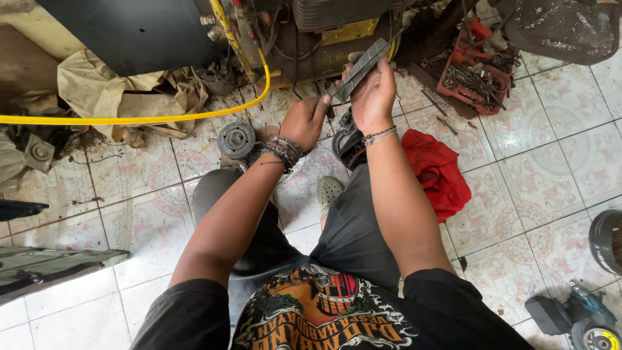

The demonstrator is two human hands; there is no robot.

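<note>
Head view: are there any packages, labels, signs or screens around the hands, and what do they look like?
Yellow plate: rectangular, on the dark machine ahead of the hands, lettering too small to tell.
Shirt print: on the person's black shirt at the bottom edge, orange, red and white picture with lettering.
No packages, signs or screens show.

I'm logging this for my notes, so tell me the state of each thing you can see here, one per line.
Grey flat metal bar: lifted off the floor, tilted, held at both ends.
Right hand: gripping the bar.
Left hand: pinching the bar's lower end.
Yellow hose: lying curved along the floor.
Red cloth: crumpled on the tiles.
Red tool tray: open, full of tools.
Round metal part: resting flat on the floor.
</note>
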